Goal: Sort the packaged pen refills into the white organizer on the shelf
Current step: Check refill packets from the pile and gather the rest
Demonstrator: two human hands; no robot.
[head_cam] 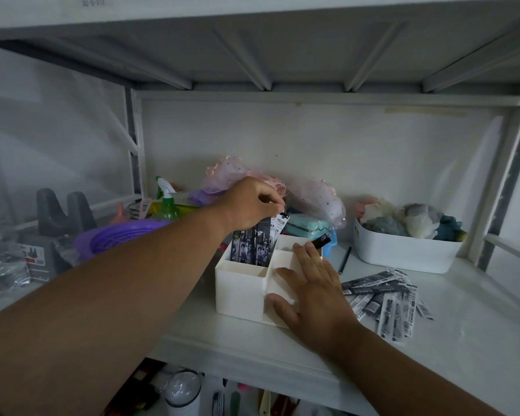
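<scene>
Refill packets (257, 244), slim sleeves printed in black and white with small picture panels and a white header strip, stand upright in the back-left compartment of the white organizer (240, 285), their tops poking above its rim. The left hand (252, 205) hangs over them with fingers curled, pinching the top of the rightmost packet. The organizer sits on the white shelf (463, 340) and is split into several open compartments, the front ones lower than the back. The right hand (311, 291) lies flat on its right side, fingers straight and spread across the dividers and the front wall. Just right of it, more packets (385, 298) lie fanned in a loose pile on the shelf, barcodes showing. Behind that pile stands a white bin (403, 253) of soft bundles; left of the organizer are a purple basket (114, 235) and a green spray bottle (167, 202).
</scene>
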